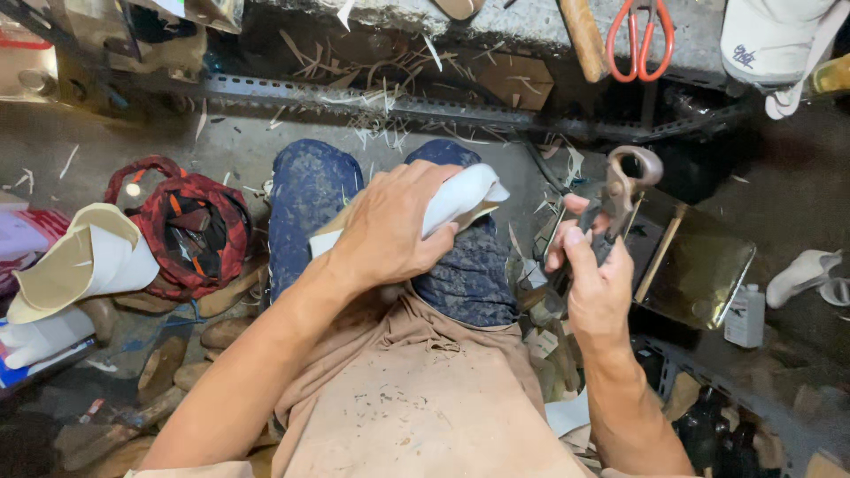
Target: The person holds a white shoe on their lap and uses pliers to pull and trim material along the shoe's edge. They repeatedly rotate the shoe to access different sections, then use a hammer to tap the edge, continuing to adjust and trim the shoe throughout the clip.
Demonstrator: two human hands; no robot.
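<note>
Two bare hands work over a person's lap, knees in dark blue trousers under a tan apron speckled with dust. Largest of the pieces in hand is the white sheet, a curled, pale strip of soft material resting on the knees; its long axis runs from lower left to upper right, the free end rising toward the scissors. The left hand lies on top of it, palm down, fingers wrapped over the curl and pressed together so the sheet is clamped against the thigh. Just to the right, apart from the sheet and not touching it, the right hand grips a pair of worn metal shears by the handles, fingers closed round them, thumb on the near side, the loop end pointing up and away; the blades run down behind the hand and whether they are parted cannot be told. The left hand is thus the nearer to the sheet, the shears standing off its right end. Around them, a red woven basket, another curled cream sheet at left, orange-handled scissors on the ledge above, and a small white bottle at right.
</note>
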